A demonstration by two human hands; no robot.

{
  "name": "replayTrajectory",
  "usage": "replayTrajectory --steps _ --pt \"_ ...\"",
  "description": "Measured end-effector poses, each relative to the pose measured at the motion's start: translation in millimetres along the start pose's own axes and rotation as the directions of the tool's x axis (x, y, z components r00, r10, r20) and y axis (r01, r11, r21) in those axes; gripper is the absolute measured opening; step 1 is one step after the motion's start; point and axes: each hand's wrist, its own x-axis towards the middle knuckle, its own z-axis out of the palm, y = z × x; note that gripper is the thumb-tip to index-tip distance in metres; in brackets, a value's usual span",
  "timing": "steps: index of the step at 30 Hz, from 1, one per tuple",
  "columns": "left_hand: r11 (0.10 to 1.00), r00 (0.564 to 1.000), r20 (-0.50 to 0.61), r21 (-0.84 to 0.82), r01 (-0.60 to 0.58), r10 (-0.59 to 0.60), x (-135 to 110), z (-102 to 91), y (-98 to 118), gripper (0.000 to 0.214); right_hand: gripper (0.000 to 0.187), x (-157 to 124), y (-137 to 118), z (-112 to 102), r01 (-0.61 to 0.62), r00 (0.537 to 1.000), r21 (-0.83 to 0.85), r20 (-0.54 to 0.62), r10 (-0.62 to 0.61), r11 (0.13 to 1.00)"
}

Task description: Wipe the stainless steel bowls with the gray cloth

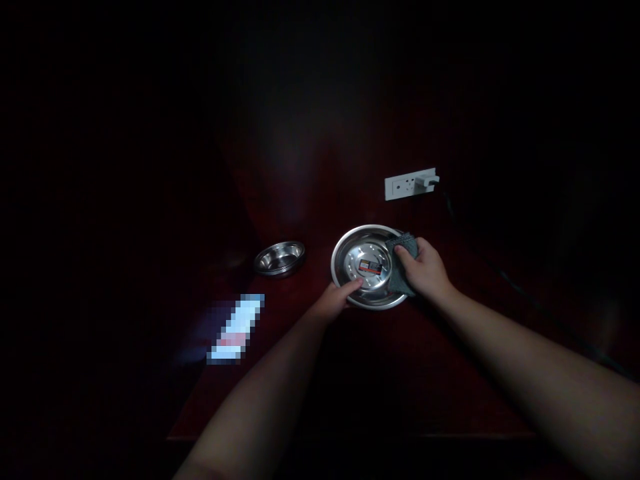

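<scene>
A shiny stainless steel bowl (345, 257) with a small dark label on its inner bottom is tilted toward me. My left hand (336, 301) grips its near left rim, thumb inside and fingers hidden underneath. On the right side, my right hand (425, 270) is closed around a grey-green cloth (401, 283), pressing it over the bowl's rim with the thumb on the inside. Farther left, several nested metal bowls (280, 257) sit on the dark red table (300, 313).
A blurred-out bright screen (237, 330) lies at the left of the table. On the wall behind, a white socket plate (400, 187) holds a plugged-in adapter (427, 181); a dark cable (505, 277) trails down to the right. The surroundings are very dark.
</scene>
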Motion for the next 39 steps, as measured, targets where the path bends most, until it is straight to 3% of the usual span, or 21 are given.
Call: replayTrajectory --steps 5,9,23,30,35,39 --pt "1.0 0.993 -0.122 0.02 0.0 0.002 3.7 1.0 -1.2 0.036 0.03 -2.1 -3.8 -1.2 0.079 0.997 0.02 0.011 -0.079 0.997" --pt "1.0 0.989 -0.146 -0.001 -0.004 0.003 7.2 -0.6 -3.0 0.036 0.026 -2.3 -1.9 -0.3 0.106 0.994 0.027 0.016 -0.107 0.994" --pt "1.0 0.999 0.046 -0.016 0.002 -0.001 3.1 -2.3 0.5 0.037 0.024 0.6 6.1 1.4 0.074 0.996 -0.082 0.057 -0.07 0.994" --pt "1.0 0.998 0.069 0.026 -0.008 0.007 1.6 -2.3 0.9 0.036 0.03 0.6 6.8 1.8 0.023 0.995 -0.078 0.099 -0.015 0.997" --pt "0.995 0.986 0.156 0.064 -0.073 0.062 -4.6 1.4 5.1 0.053 0.039 -0.5 6.1 1.4 0.01 0.988 -0.096 0.154 0.005 0.995" --pt "0.991 0.983 0.133 0.031 -0.132 0.127 -5.8 4.2 4.8 0.056 0.048 -0.1 9.6 1.1 0.043 0.975 -0.129 0.222 -0.013 0.991"
